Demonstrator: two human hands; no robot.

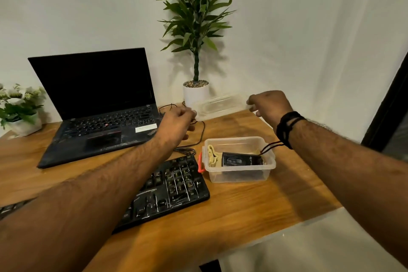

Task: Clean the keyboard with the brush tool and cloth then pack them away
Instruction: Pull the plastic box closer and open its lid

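Box (239,159) on table (242,212) right of keyboard (174,187), cloth (213,157) and dark brush kit (241,158) already inside — packing seemingly near end. Keyboard carrying white streaks, so cleaning quality unclear. Lid (217,106) off, at back by plant pot (196,93). Left hand (176,123) and right hand (268,106) at lid's ends, fingers curled — actual contact blurred, cannot tell. Left: lid onto box. Nearby: laptop (99,104), cable (198,137) looping under reach.
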